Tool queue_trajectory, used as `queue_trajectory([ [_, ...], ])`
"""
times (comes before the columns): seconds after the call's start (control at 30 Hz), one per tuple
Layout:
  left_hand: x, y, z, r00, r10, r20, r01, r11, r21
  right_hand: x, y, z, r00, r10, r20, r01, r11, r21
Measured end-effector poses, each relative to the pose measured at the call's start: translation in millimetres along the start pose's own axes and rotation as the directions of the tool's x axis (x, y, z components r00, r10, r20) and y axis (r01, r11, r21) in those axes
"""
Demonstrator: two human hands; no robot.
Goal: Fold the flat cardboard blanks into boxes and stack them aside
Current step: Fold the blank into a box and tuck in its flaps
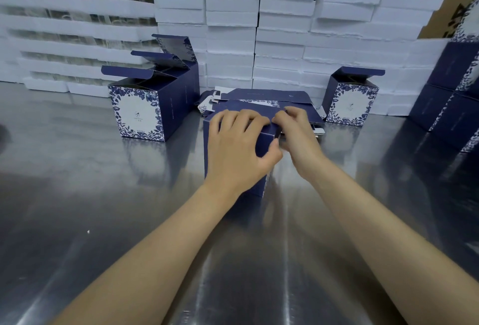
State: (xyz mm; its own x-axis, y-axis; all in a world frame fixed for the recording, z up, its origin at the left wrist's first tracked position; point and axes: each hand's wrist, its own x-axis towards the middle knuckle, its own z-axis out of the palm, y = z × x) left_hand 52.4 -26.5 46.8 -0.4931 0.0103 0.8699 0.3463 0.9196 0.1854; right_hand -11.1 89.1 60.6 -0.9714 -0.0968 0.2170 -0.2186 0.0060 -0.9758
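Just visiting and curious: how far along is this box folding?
Done: a row of folded boxes at left, a single box at right, a stack far right. In hand: the left hand and right hand grip a navy box being shaped. Remaining: flat blanks lie behind it.

- Left hand point(238, 148) grips the navy cardboard box point(267, 139) from above, fingers curled over its top, thumb pressed on its near side
- Right hand point(298, 133) pinches the box's top right corner with bent fingertips
- Both bare forearms stretch forward, converging on the box
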Motion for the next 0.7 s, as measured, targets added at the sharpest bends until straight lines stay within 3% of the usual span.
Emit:
queue_trajectory([
  [0.23,2,4,-2,0.999,-0.042,-0.030,0.040,0.997,-0.060,-10,0,10,0.974,-0.223,0.032,0.224,0.974,-0.038],
  [0.33,4,-6,0,0.997,-0.061,-0.044,0.056,0.992,-0.109,-9,7,-2,0.922,-0.355,0.155,0.379,0.910,-0.168],
  [0.43,1,-23,-4,1.000,0.002,-0.026,-0.008,0.967,-0.253,-6,19,-20,0.801,-0.545,0.246,0.594,0.678,-0.433],
  [0.5,0,-28,-6,1.000,0.010,-0.025,-0.017,0.951,-0.310,-3,23,-21,0.713,-0.661,0.234,0.668,0.537,-0.514],
  [0.63,3,-27,-4,0.994,-0.094,-0.050,0.065,0.907,-0.416,-5,18,-17,0.720,-0.647,0.250,0.684,0.604,-0.409],
  [0.7,5,-28,-3,0.991,-0.120,-0.057,0.082,0.893,-0.443,-6,13,-16,0.695,-0.664,0.275,0.706,0.558,-0.437],
])
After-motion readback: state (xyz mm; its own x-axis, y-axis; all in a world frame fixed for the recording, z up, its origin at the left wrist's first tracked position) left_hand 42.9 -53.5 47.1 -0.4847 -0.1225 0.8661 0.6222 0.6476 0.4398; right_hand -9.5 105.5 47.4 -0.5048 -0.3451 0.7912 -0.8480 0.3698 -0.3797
